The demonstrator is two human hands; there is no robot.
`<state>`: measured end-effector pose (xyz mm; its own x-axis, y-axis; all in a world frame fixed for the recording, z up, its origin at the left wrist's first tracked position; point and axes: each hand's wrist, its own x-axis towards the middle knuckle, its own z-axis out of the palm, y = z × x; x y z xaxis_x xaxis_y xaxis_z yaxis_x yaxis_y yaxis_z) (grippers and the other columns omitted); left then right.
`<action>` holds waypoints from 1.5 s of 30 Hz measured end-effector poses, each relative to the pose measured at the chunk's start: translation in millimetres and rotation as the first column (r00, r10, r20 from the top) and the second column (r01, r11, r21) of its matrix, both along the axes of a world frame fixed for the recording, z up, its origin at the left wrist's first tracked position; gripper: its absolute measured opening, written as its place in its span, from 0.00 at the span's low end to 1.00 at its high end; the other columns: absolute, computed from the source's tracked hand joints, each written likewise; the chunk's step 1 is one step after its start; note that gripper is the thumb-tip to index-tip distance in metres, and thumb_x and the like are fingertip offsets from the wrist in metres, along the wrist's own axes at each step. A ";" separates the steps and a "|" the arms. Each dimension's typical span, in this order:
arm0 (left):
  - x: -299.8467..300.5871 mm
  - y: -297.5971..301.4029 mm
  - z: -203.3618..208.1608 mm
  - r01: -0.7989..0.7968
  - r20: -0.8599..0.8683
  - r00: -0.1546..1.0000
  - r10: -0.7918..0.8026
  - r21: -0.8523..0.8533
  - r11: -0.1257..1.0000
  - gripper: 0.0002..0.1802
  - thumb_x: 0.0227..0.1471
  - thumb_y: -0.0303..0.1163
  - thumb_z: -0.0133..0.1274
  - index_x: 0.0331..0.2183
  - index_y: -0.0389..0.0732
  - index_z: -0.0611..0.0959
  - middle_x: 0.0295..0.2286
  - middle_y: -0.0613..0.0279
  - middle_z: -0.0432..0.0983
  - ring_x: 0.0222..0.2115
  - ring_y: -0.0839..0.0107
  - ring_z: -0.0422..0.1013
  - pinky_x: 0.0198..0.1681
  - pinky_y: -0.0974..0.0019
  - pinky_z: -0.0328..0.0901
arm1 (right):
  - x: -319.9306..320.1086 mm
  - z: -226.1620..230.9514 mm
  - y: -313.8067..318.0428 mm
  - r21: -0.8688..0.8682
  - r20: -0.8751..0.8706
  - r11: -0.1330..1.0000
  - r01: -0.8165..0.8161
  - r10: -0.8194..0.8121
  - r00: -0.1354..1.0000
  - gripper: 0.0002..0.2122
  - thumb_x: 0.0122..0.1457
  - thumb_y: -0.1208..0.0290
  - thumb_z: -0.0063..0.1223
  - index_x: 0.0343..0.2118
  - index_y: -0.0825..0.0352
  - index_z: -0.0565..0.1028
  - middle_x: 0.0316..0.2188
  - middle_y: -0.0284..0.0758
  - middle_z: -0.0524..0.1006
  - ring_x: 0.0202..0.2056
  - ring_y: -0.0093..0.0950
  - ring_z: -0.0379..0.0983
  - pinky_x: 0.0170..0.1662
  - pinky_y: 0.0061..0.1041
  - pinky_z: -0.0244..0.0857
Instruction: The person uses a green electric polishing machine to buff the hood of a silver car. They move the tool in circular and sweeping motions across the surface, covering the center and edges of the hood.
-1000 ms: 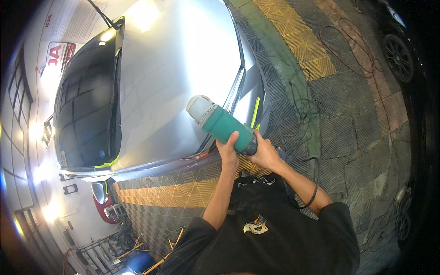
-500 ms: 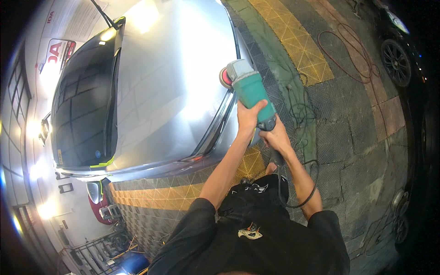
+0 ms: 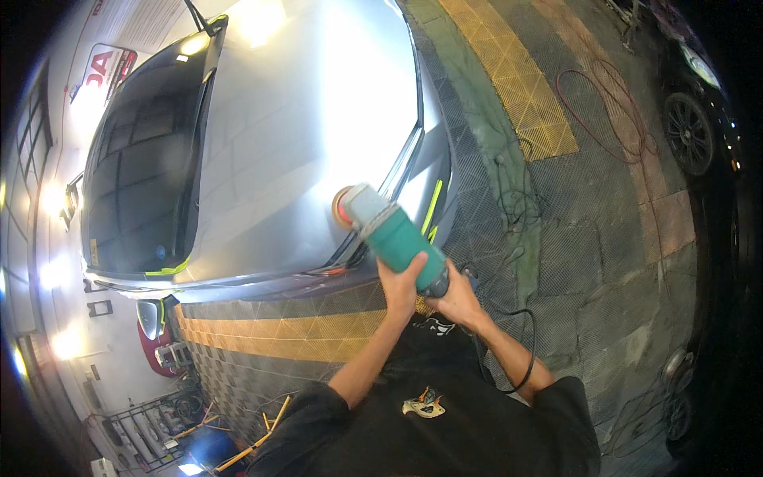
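A green and grey power polisher (image 3: pixel 401 241) is held in both my hands over the front corner of a silver car hood (image 3: pixel 262 175). Around the middle of its body wraps my left hand (image 3: pixel 403 285). My right hand (image 3: pixel 458 302) grips the dark rear end, where a black cord (image 3: pixel 531 350) hangs off and loops by my right forearm. At the tool's head, an orange-red round pad (image 3: pixel 342 208) stands on edge by the hood; I cannot tell whether it touches the paint.
Yellow-green masking tape (image 3: pixel 433 211) lines the headlight area and windshield (image 3: pixel 143 167) edge. Dark and yellow floor tiles (image 3: pixel 517 79) surround the car, with a red hose (image 3: pixel 628 143) on them. A black car (image 3: pixel 690 131) stands at right.
Both hands have drawn the polisher back toward me and to the left along the hood's edge. The headlight tape, hidden before, now shows.
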<state>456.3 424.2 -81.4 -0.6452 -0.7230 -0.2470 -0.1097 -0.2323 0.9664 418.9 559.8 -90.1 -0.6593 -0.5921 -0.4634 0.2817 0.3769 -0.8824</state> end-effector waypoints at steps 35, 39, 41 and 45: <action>-6.3 -25.3 17.0 -0.071 -0.068 0.995 0.075 0.056 0.996 0.40 0.44 0.27 0.74 0.57 0.32 0.72 0.48 0.53 0.78 0.47 0.63 0.76 0.53 0.59 0.71 | -11.1 14.9 -45.8 0.002 -0.106 0.999 0.033 -0.033 0.994 0.41 0.45 0.72 0.71 0.64 0.72 0.62 0.41 0.54 0.83 0.46 0.48 0.82 0.49 0.40 0.75; -41.0 -14.2 9.4 0.057 0.032 0.998 -0.058 0.022 0.998 0.40 0.43 0.35 0.75 0.53 0.30 0.73 0.46 0.49 0.79 0.46 0.62 0.77 0.51 0.59 0.72 | -31.5 12.0 -33.2 -0.045 -0.011 0.984 0.171 -0.171 0.985 0.36 0.46 0.72 0.71 0.59 0.71 0.65 0.33 0.44 0.82 0.29 0.36 0.81 0.32 0.33 0.74; -49.9 -18.7 2.6 0.123 0.093 0.989 -0.118 -0.054 0.991 0.43 0.41 0.42 0.77 0.51 0.29 0.73 0.44 0.45 0.80 0.45 0.58 0.78 0.49 0.57 0.73 | -33.8 10.0 -37.6 -0.152 0.045 0.954 0.258 -0.254 0.966 0.32 0.47 0.75 0.68 0.56 0.71 0.65 0.26 0.36 0.77 0.18 0.24 0.72 0.20 0.26 0.66; -54.9 -36.9 9.9 0.226 0.100 0.969 -0.224 -0.008 0.974 0.46 0.41 0.46 0.76 0.53 0.29 0.72 0.45 0.41 0.80 0.46 0.56 0.79 0.50 0.57 0.73 | -29.1 12.3 -52.8 -0.148 0.084 0.935 0.322 -0.313 0.946 0.27 0.48 0.79 0.63 0.52 0.72 0.66 0.27 0.36 0.76 0.19 0.26 0.73 0.21 0.27 0.66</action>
